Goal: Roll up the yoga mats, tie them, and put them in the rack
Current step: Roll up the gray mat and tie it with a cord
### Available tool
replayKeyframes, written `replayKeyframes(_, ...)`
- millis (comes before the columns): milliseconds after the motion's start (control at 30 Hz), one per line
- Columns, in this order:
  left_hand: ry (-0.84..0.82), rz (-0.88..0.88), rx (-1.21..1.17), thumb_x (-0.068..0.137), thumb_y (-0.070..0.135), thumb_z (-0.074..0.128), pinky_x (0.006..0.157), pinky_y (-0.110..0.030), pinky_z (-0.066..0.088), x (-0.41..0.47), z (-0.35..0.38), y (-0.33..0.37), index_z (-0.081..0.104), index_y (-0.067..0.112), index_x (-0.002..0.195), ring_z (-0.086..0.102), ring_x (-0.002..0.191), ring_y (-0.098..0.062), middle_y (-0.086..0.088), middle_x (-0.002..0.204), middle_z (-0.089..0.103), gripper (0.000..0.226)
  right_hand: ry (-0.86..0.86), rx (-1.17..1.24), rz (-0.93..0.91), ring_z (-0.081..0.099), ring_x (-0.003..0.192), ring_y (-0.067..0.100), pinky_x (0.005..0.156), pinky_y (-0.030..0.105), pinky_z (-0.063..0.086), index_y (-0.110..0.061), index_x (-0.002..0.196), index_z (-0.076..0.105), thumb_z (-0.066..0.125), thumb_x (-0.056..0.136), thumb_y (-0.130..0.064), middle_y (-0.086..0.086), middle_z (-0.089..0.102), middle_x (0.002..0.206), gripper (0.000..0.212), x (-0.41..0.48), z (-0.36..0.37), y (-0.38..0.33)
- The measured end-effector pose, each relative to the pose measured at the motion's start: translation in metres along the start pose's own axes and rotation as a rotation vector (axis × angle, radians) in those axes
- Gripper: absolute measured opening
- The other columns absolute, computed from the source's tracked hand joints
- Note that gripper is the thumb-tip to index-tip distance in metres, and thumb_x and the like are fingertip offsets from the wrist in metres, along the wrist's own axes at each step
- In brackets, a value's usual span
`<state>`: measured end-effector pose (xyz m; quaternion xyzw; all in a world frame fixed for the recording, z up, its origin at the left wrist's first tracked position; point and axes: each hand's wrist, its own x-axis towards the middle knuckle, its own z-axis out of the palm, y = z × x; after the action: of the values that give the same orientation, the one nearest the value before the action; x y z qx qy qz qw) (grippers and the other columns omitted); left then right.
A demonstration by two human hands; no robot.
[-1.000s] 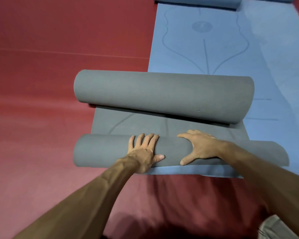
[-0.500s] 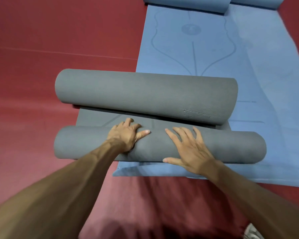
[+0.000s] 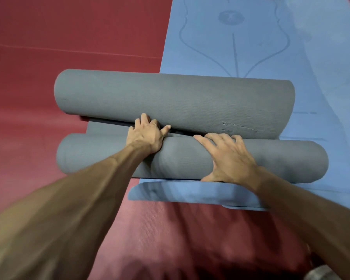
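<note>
The rolling step is in hand. The near grey roll (image 3: pixel 99 156) lies partly over the blue mat (image 3: pixel 240 47), close against the far grey roll (image 3: pixel 180 100). The left hand (image 3: pixel 147 136) hooks its fingers (image 3: pixel 143 119) over the near roll's far side, and the right hand (image 3: pixel 230 158) presses on it, spread flat. Next, I think, the roll needs an even push forward, kept tight, before tying.

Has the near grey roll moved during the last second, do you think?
Yes: the near grey roll rolled forward, nearly closing the gap to the far grey roll.
</note>
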<state>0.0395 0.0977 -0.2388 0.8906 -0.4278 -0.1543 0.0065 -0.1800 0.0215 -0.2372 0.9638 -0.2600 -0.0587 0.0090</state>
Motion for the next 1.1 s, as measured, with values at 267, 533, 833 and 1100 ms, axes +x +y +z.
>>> replayKeyframes(267, -0.265, 0.168, 0.187, 0.102, 0.043, 0.013, 0.112, -0.047, 0.021, -0.034, -0.020, -0.008, 0.025, 0.033, 0.148, 0.031, 0.137, -0.029, -0.003, 0.150, 0.034, 0.048, -0.123, 0.012, -0.044, 0.058, 0.106, 0.025, 0.084, 0.038, 0.045, -0.026, 0.142, 0.030, 0.068, 0.052, -0.076, -0.001, 0.053, 0.125, 0.110, 0.005, -0.022, -0.002)
replayKeyframes(533, -0.096, 0.200, 0.152, 0.088, 0.065, -0.001, 0.117, -0.044, -0.001, -0.126, 0.006, -0.013, 0.012, 0.028, 0.151, 0.006, 0.146, -0.023, 0.004, 0.158, 0.015, 0.074, -0.205, 0.078, -0.064, 0.060, 0.107, 0.023, 0.084, 0.036, 0.046, -0.030, 0.146, 0.026, 0.063, 0.055, -0.083, -0.005, 0.055, 0.124, 0.112, -0.030, -0.031, -0.011)
replayKeyframes(833, -0.185, 0.186, 0.030, 0.088, 0.073, 0.022, 0.117, -0.042, -0.009, -0.122, 0.015, -0.016, 0.008, 0.035, 0.151, -0.002, 0.146, -0.022, 0.006, 0.158, 0.011, 0.075, -0.210, 0.242, 0.010, 0.045, 0.126, 0.018, 0.105, 0.033, 0.029, -0.037, 0.149, 0.025, 0.057, 0.066, -0.081, -0.009, 0.044, 0.142, 0.099, -0.043, -0.014, -0.005)
replayKeyframes(1100, -0.118, 0.263, 0.115, 0.082, 0.079, 0.027, 0.117, -0.043, 0.002, -0.104, 0.015, -0.019, 0.011, 0.029, 0.151, 0.008, 0.144, -0.023, 0.004, 0.156, 0.017, 0.087, -0.073, 0.428, 0.210, 0.053, 0.122, 0.015, 0.100, 0.038, 0.033, -0.032, 0.132, 0.044, 0.031, 0.095, -0.059, -0.011, 0.057, 0.129, 0.047, -0.017, -0.010, -0.004)
